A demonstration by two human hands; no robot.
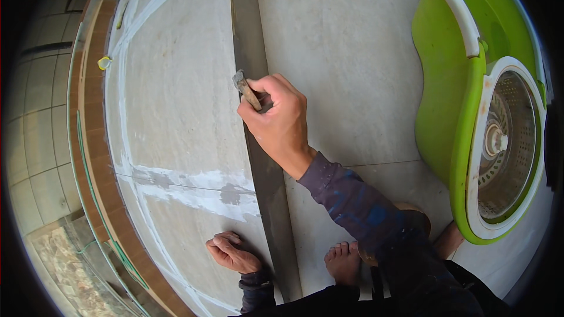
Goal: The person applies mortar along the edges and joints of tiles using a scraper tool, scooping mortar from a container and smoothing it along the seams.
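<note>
The right hand (277,113) pinches a grey-tipped tool (247,90) at the slab edge (233,41); the left hand (233,252) is curled.

The pale grey floor (346,53) carries 1 green bucket (436,82) and a bare foot (342,261). Beside it, I see a grey tiled surface (182,82) with white smears (205,201) on it; 1 small yellow round thing (104,63) lies at its left edge.

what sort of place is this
Perhaps a building under finishing or repair: white smears run across pale slabs, the right hand holds a short wood-handled tool, and a green mop bucket stands nearby.
</note>
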